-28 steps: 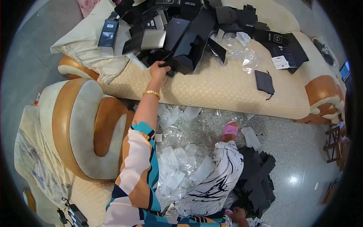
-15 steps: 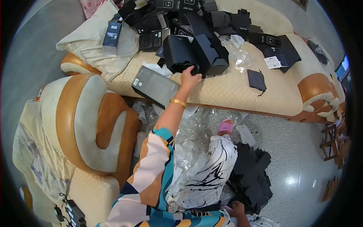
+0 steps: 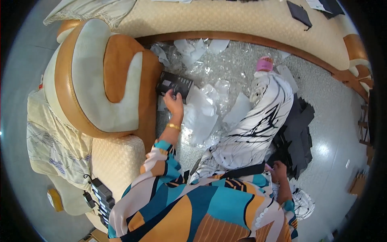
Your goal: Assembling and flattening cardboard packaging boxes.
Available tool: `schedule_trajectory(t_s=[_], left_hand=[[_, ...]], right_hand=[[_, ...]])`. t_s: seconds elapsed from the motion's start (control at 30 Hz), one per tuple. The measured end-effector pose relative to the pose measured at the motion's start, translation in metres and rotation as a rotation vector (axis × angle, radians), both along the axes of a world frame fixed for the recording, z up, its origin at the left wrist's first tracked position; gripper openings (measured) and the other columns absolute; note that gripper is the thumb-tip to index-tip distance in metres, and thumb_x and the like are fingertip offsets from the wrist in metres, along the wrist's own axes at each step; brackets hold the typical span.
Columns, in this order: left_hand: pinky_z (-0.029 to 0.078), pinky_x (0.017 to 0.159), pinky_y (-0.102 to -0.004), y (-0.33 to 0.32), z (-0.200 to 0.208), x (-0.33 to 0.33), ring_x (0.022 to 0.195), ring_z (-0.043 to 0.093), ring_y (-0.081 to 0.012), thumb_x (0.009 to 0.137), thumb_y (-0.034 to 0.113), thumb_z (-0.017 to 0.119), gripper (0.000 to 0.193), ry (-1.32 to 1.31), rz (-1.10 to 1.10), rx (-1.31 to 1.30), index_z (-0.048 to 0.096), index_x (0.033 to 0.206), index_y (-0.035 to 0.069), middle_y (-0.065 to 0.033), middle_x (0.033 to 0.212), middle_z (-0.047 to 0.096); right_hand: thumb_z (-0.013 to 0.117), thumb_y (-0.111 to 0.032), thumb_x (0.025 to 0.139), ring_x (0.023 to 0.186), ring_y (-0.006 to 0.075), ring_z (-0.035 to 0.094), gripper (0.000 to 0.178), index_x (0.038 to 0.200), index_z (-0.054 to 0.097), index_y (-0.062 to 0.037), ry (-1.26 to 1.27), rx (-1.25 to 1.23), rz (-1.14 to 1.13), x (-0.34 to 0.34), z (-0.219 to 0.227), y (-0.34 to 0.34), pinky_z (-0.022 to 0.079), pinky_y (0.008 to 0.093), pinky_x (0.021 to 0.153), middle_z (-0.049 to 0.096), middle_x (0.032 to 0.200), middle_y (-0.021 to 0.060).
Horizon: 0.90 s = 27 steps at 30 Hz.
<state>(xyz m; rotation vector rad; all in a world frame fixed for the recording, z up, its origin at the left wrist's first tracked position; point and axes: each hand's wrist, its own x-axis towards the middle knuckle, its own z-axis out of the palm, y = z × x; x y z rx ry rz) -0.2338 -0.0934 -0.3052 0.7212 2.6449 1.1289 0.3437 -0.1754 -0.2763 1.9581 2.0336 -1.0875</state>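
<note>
My left hand [image 3: 174, 103] reaches down beside the sofa arm, its fingers curled over the near edge of a black printed cardboard box [image 3: 177, 83]. The box is tilted above crumpled clear plastic wrap [image 3: 211, 97] and white sheets. My right hand [image 3: 279, 171] rests by my lap with its fingers curled; what they hold, if anything, is hidden. A flat dark strip [image 3: 242, 171] lies across my lap, next to that hand.
A cream and tan sofa arm [image 3: 121, 80] stands at the left. The long sofa seat [image 3: 225, 20] runs across the far side, with a dark drawstring pouch [image 3: 299, 15] on it. Flattened black cardboard [image 3: 296, 137] is heaped right of my leg. Black adapters [image 3: 102, 193] lie at the lower left.
My left hand has left the black packaging on the sofa and come down toward the floor, now at a black box. The view has tilted downward, and most of the packaging pile is out of sight.
</note>
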Motion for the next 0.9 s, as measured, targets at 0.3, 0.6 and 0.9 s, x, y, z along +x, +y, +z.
schedule_trajectory(t_s=[0.3,0.6,0.9], left_hand=[[0.044,0.081,-0.0438,0.016,-0.055,0.015,0.089,0.059,-0.031,0.073,0.033,0.07,0.069,-0.807,0.866,0.263,0.039,0.125,0.001,-0.0231,0.109,0.055],[0.051,0.063,-0.0346,0.051,-0.088,-0.012,0.071,0.057,-0.0209,0.075,0.067,0.05,0.067,-1.794,1.087,0.958,0.05,0.091,0.002,-0.0107,0.084,0.057],[0.041,0.042,-0.0268,0.042,-0.118,-0.026,0.046,0.046,-0.0143,0.082,0.056,0.052,0.044,-1.601,1.264,0.978,0.055,0.073,0.013,0.002,0.056,0.049]], right_hand=[[0.053,-0.008,0.076,0.085,0.0349,0.061,0.02,0.094,0.061,-0.0017,-0.038,-0.016,-0.035,-0.002,0.022,-0.01,0.048,0.0402,0.074,0.063,0.089,0.0191],[0.051,-0.011,0.078,0.084,0.0363,0.06,0.023,0.096,0.062,-0.0036,-0.116,0.079,0.079,-0.032,0.046,-0.009,0.048,0.0406,0.074,0.063,0.091,0.0188],[0.051,-0.012,0.077,0.085,0.0362,0.06,0.023,0.097,0.062,-0.0053,-0.194,-0.077,0.101,-0.045,0.046,-0.005,0.048,0.0429,0.075,0.062,0.088,0.0207]])
